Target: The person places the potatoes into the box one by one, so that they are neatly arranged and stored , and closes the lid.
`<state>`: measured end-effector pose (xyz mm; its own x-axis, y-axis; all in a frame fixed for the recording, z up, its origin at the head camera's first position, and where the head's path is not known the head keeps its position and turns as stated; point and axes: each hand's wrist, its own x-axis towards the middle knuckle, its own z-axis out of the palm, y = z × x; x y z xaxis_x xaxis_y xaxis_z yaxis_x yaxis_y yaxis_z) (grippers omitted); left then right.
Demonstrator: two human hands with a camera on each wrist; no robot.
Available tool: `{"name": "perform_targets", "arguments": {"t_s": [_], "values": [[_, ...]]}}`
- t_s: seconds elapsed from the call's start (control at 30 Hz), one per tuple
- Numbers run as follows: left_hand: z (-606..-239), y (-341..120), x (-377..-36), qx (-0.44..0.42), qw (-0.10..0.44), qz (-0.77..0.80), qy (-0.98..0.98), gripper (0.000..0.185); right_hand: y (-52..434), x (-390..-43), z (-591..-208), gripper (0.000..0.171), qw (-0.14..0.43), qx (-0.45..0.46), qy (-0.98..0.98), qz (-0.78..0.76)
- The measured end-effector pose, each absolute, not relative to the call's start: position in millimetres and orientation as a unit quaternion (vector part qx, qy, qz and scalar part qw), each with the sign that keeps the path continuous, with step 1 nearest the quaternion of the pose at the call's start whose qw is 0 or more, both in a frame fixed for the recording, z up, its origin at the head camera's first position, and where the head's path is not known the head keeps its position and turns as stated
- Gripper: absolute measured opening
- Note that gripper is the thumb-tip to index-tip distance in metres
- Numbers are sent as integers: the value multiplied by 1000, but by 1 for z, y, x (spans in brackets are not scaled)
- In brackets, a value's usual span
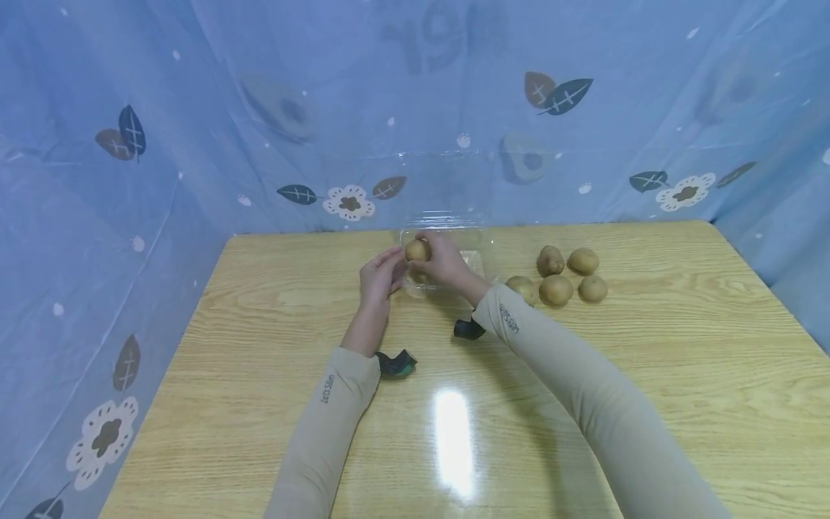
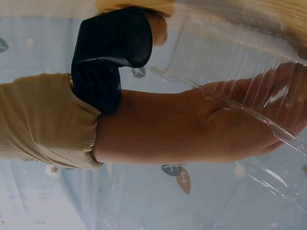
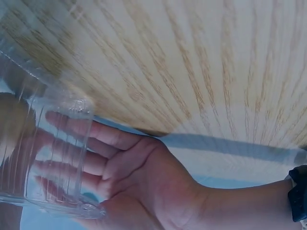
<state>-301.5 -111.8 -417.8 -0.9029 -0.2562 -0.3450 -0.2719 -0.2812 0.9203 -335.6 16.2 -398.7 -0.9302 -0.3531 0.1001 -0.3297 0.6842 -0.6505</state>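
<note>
right hand [image 1: 447, 263] grasping a potato [image 1: 418, 250] above the clear plastic box [image 1: 476, 249]. left hand [image 1: 381, 276] with relaxed fingers against the box's left side. five potatoes [image 1: 558, 289] lying to the right.

container [image 1: 447, 245] mid-table [image 1: 648, 404], potatoes [image 1: 558, 277] to its right

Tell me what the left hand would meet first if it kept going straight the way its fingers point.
Most likely the clear plastic container. The left hand points up and right toward it, and the left wrist view shows its ribbed wall right at the fingers. The potato in the right hand sits just beyond; depth is hard to judge.
</note>
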Motion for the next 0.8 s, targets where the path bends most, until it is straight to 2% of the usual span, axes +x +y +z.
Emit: {"name": "perform_targets", "arguments": {"t_s": [0.37,0.6,0.8], "values": [[-416,-113,-302,-219,1,768,602,27,19,-332,-386,55,56,-203,925,-317],[-418,-113,-302,-222,3,774,592,27,22,-332,-385,53,47,-233,927,-291],[-418,-112,-303,-221,4,773,595,27,20,-333,-390,50,24,-218,924,-312]]}}
